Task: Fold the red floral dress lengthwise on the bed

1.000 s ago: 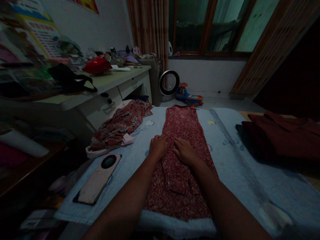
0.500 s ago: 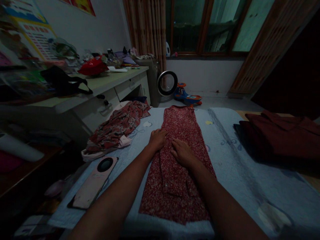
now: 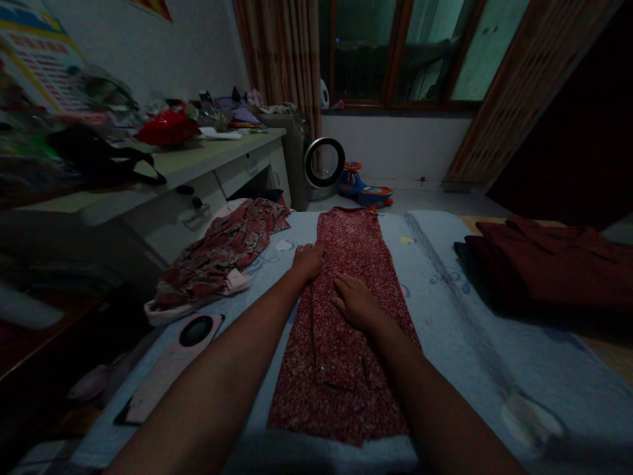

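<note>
A long red floral garment point(image 3: 352, 251) lies folded lengthwise on a pale blue towel point(image 3: 445, 310) in front of me. My left hand point(image 3: 307, 260) rests palm down on the garment's left edge, fingers apart. A little nearer to me, my right hand point(image 3: 353, 302) lies flat on the middle of the garment. Neither hand grips the cloth.
A crumpled red patterned cloth point(image 3: 222, 254) lies at the left, with a pink phone point(image 3: 168, 366) nearer me. Dark red folded clothes point(image 3: 548, 267) sit at the right. A cluttered white desk point(image 3: 198, 161) stands left; a ring fan point(image 3: 324, 163) and toy car point(image 3: 366, 191) are on the floor beyond.
My left hand has slid forward along the garment's left edge, away from me. My right hand stays about where it was. The view has shifted slightly left.
</note>
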Demonstrator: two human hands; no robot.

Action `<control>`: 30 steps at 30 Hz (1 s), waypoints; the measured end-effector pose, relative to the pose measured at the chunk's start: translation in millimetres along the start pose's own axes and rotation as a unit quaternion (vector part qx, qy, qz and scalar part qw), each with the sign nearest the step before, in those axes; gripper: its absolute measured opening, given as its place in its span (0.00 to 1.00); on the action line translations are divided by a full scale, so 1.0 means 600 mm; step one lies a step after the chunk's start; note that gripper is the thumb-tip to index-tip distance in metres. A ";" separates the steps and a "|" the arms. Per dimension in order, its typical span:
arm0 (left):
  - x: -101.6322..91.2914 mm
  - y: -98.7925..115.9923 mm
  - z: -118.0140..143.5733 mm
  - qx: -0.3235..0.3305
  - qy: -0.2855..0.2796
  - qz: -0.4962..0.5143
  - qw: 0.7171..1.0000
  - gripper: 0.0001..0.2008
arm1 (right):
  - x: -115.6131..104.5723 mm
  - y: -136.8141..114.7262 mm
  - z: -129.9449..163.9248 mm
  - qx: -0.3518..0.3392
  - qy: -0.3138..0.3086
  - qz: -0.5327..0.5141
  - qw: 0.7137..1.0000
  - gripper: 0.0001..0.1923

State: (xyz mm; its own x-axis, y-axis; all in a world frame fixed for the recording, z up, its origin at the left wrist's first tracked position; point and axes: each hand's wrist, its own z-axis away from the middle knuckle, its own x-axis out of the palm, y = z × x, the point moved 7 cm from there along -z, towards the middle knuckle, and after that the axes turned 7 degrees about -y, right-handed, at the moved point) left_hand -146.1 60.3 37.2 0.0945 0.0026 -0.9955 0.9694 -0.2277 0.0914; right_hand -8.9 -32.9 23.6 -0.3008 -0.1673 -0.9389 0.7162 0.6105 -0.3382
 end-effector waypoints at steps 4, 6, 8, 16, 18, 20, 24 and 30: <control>-0.001 0.007 0.007 0.000 0.002 0.004 1.000 0.15 | 0.001 0.001 0.000 -0.001 -0.003 -0.003 1.000 0.26; 0.000 0.015 0.023 0.011 0.009 0.011 1.000 0.16 | 0.002 0.003 0.000 -0.004 -0.002 -0.002 1.000 0.26; 0.000 0.023 0.047 0.026 0.022 0.025 0.999 0.17 | 0.003 0.004 0.000 -0.006 0.001 -0.002 1.000 0.26; -0.014 0.048 0.169 0.052 0.027 0.025 0.998 0.16 | 0.004 0.003 -0.001 -0.012 0.007 0.007 1.000 0.25; -0.017 0.055 0.194 0.054 0.023 0.020 0.998 0.16 | 0.005 0.003 -0.002 -0.012 0.008 0.010 1.000 0.25; -0.017 0.060 0.213 0.055 0.019 0.019 0.998 0.16 | 0.006 0.003 -0.002 -0.015 0.011 0.015 1.000 0.25; -0.014 0.065 0.241 0.064 0.014 0.025 0.998 0.18 | 0.007 0.004 -0.001 -0.017 0.020 0.026 0.999 0.25; -0.015 0.068 0.274 0.060 -0.008 0.044 0.997 0.19 | 0.007 0.007 -0.003 -0.014 0.033 0.031 0.999 0.25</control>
State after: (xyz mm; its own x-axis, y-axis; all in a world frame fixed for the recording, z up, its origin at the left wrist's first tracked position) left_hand -144.6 -109.0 45.9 0.1732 -0.0369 -0.9842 0.9233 -0.3418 0.1753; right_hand -8.4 -29.9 18.5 -0.2978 -0.0781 -0.9514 0.7176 0.6390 -0.2771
